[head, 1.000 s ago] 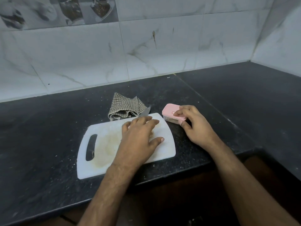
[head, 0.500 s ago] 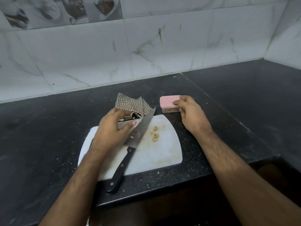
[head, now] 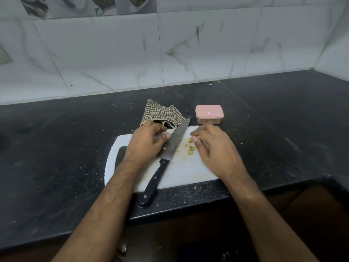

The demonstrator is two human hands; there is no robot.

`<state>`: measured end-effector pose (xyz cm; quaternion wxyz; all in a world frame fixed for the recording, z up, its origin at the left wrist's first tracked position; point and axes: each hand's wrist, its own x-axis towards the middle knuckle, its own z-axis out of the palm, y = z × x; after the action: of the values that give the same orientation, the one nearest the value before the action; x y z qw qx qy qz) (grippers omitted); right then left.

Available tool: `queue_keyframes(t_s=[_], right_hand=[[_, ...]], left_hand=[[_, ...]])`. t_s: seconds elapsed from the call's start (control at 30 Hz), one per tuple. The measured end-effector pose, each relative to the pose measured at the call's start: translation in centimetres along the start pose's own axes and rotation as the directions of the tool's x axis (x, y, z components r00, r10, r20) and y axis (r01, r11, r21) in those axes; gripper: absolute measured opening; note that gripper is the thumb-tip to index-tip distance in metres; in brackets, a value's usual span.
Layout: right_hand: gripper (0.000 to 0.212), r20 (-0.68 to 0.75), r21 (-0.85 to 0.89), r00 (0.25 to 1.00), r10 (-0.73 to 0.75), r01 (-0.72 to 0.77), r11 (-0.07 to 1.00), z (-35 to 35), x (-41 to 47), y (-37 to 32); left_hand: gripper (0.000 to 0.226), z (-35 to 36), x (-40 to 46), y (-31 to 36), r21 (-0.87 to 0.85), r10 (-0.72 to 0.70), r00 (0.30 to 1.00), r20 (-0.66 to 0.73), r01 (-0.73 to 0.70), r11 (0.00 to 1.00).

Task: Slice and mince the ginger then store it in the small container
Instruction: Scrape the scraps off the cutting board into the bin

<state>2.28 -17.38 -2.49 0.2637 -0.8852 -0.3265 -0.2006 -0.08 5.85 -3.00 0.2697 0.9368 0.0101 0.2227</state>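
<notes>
Ginger pieces point(head: 190, 147) loose on white cutting board point(head: 181, 171), right of knife point(head: 166, 157) lying flat. Right hand point(head: 213, 148) pinching one piece; left hand point(head: 147, 142) loosely curled, holding nothing. Lidded pink container point(head: 209, 114) behind board.

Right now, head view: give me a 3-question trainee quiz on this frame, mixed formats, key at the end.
1. True or false: the lid is on the small pink container.
2. What does the knife rest on? A) checked cloth B) white cutting board C) the container
3. Fill in: the ginger pieces lie between the knife blade and the ____ hand.

Key: 1 true; 2 B; 3 right. The left hand sits beside the blade, not gripping the handle.
</notes>
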Motion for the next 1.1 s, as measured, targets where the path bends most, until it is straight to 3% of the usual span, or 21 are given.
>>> queue_keyframes(t_s=[0.17, 0.37, 0.63, 1.03, 1.1], right_hand=[[0.027, 0.095, -0.099, 0.994, -0.051, 0.061, 0.993, 0.4, -1.4, -2.2], [0.029, 0.11, -0.139, 0.993, -0.041, 0.056, 0.989, 0.8, -1.5, -2.5], [0.044, 0.275, -0.152, 0.955, -0.109, 0.155, 0.976, 2.0, -1.3, -4.5], [0.045, 0.282, -0.094, 0.956, -0.083, 0.113, 0.989, 1.8, -1.1, -4.3], [0.045, 0.273, -0.097, 0.959, -0.075, 0.105, 0.99, 1.8, -1.1, -4.0]], left_hand=[[0.016, -0.1, -0.2, -0.1, -0.028, -0.028, 0.999, -0.016, 0.028, 0.999], [0.029, -0.1, -0.1, -0.3, -0.23, -0.24, 0.965, 0.11, 0.259, 0.938], [0.036, 0.2, 0.3, -1.0, -0.238, -0.289, 0.935, 0.206, 0.334, 0.912], [0.032, -3.1, -5.8, 1.9, -0.027, -0.226, 0.974, 0.029, 0.227, 0.974], [0.03, -3.3, -7.7, 3.0, -0.124, -0.228, 0.969, 0.091, 0.238, 0.963]])
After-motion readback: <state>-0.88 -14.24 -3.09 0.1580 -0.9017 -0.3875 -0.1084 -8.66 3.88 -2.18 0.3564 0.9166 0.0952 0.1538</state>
